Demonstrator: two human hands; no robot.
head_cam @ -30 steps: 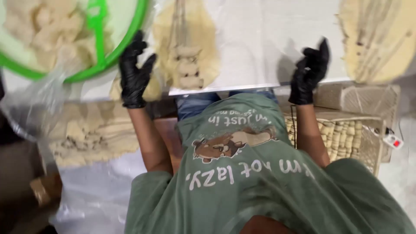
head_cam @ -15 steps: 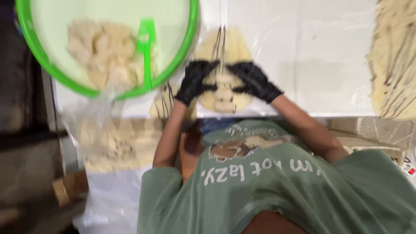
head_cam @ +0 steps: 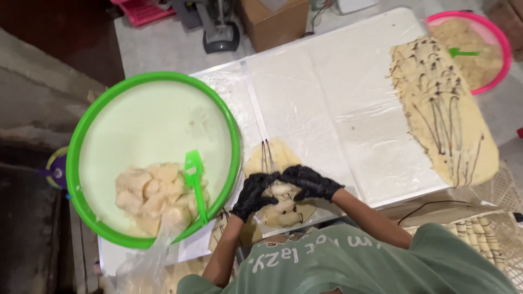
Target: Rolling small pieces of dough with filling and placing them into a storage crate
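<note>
Both my hands wear black gloves and meet over a small pale dough piece (head_cam: 279,211) with dark streaks, lying at the near edge of the white table (head_cam: 327,109). My left hand (head_cam: 255,195) curls over the dough's left side. My right hand (head_cam: 310,182) curls over its right side, and the fingertips of the two hands touch. The middle of the dough is hidden under my fingers. Dark thin lines run away from the dough on its far end (head_cam: 267,155).
A big green basin (head_cam: 109,103) on the left holds dough chunks (head_cam: 150,193) and a green scraper (head_cam: 195,182). A long flattened dough sheet (head_cam: 441,109) with dark streaks lies at the right. Behind it stands a pink basin (head_cam: 504,49). A cardboard box (head_cam: 272,22) sits on the floor beyond.
My hands were apart at the table's near edge a second ago. They have come together onto the small dough piece and stay there now. The view has lifted and widened.
</note>
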